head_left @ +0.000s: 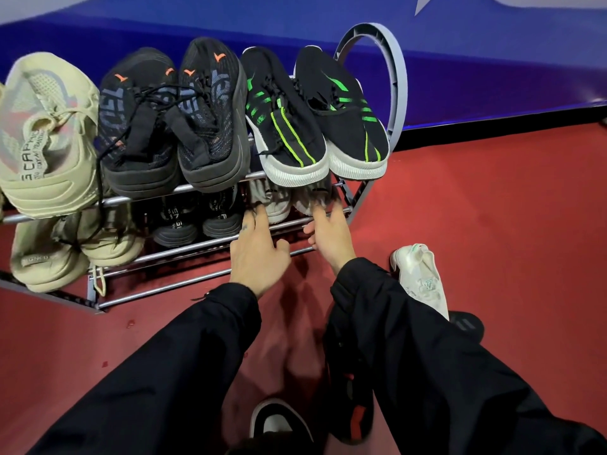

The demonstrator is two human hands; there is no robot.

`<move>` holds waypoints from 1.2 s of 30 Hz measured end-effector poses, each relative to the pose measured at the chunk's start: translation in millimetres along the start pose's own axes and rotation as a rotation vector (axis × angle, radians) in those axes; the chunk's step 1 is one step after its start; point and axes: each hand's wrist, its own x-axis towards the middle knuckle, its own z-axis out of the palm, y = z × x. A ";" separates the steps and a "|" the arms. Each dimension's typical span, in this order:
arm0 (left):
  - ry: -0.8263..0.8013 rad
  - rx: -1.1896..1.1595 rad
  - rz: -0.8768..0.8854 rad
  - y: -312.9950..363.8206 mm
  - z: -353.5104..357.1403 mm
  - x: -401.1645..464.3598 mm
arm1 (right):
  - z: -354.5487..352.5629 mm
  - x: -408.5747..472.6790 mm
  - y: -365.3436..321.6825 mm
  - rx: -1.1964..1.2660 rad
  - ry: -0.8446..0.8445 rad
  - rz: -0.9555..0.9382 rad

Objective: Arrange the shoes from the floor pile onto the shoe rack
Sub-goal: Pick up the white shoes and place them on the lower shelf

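Note:
A grey metal shoe rack [210, 244] stands against a blue wall. Its top shelf carries a beige sneaker [46, 136], a black pair with orange marks [174, 116] and a black pair with green stripes [315, 116]. The lower shelf holds a beige pair [75, 244], a dark pair [197, 218] and a grey-white pair [276, 201] at its right end. My left hand [256, 251] and my right hand [328, 231] reach to the heels of the grey-white pair, fingers spread and touching them. The pair's fronts are hidden under the top shelf.
On the red floor a white sneaker [423, 280] lies right of my right sleeve, a black shoe [466, 323] partly hidden behind it. A black and red shoe [354, 418] and a black and white shoe [279, 421] lie near the bottom edge between my arms.

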 end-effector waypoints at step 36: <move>-0.497 -0.085 0.213 4.2 51.2 -122.6 | -188.4 -143.2 144.6 0.021 0.718 0.235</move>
